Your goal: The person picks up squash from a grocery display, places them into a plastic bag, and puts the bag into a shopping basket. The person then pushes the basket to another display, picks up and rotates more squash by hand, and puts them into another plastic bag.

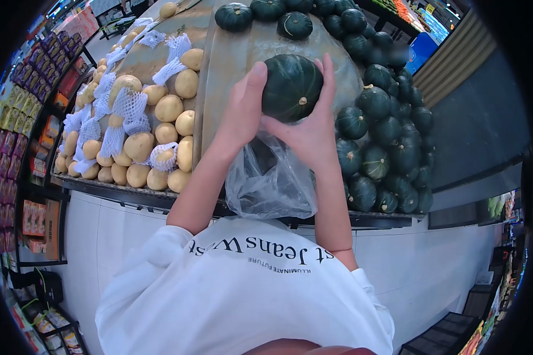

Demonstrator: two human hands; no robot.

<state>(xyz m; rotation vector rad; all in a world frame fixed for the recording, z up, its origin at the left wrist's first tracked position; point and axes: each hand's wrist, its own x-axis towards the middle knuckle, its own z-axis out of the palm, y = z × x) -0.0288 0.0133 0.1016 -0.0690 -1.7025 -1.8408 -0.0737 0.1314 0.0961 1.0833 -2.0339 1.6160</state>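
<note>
A round dark green pumpkin (292, 88) is held up between both my hands over the display. My left hand (248, 102) presses on its left side, with the thumb or a fingertip near the upper edge. Around the right side and below it curves my right hand (315, 121). A clear plastic bag (270, 180) hangs below the pumpkin, between my forearms, and its top is near my palms. Whether fingers grip the bag is hidden.
Dark green pumpkins (388, 130) are piled on the right and along the back. Pale yellow round produce (139, 147), some in white foam nets (126, 112), fills the left part. A brown divider (206, 89) runs between them. Packaged goods (35, 220) stand on shelves at the far left.
</note>
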